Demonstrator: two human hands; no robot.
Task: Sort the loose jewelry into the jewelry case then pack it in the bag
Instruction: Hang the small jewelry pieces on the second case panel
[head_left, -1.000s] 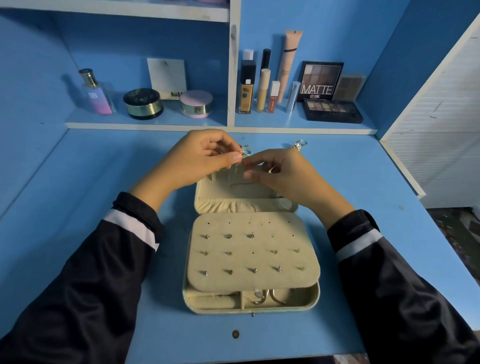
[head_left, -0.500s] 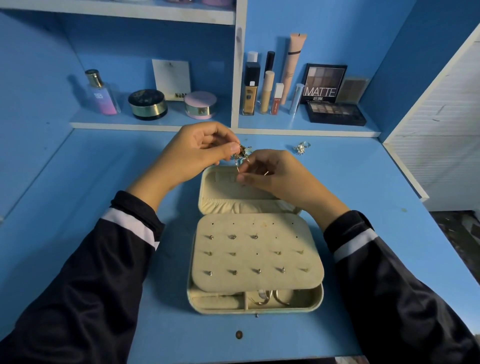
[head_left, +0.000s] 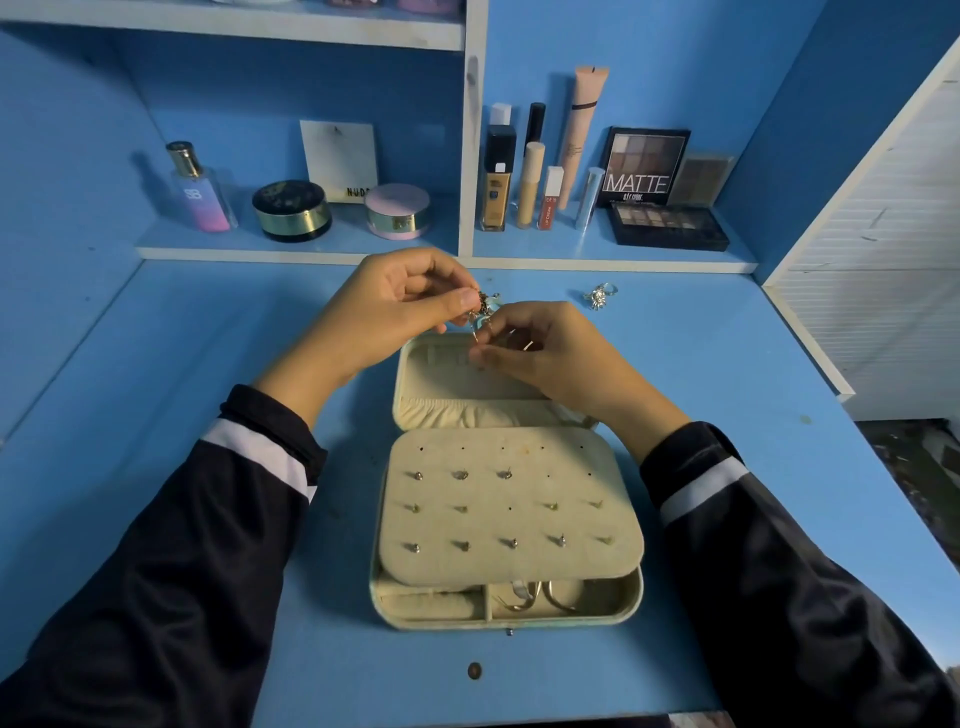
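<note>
Both hands stay joined at upper centre, over the open lid of the jewelry case (head_left: 571, 467), barely shifted from a second ago. The left hand (head_left: 395, 306) pinches a small tangle of jewelry (head_left: 485, 303) between thumb and forefinger; the right hand (head_left: 545, 351), fingers curled, pinches its thin wire just below. A silver piece (head_left: 597, 297) lies unmoved on the desk (head_left: 156, 415), up and right of the case.

The open cream fabric jewelry case (head_left: 509, 519) filled the middle of the blue desk top (head_left: 156, 364). Over its lid the left hand (head_left: 395, 306) and right hand (head_left: 540, 348) met, pinching a small metal jewelry piece (head_left: 484, 304). Bare desk stretched outside both dark sleeves (head_left: 208, 545). A loose silver trinket (head_left: 598, 296) lay near the back right, and cosmetics (head_left: 530, 182) lined the low shelf (head_left: 311, 250) behind.
</note>
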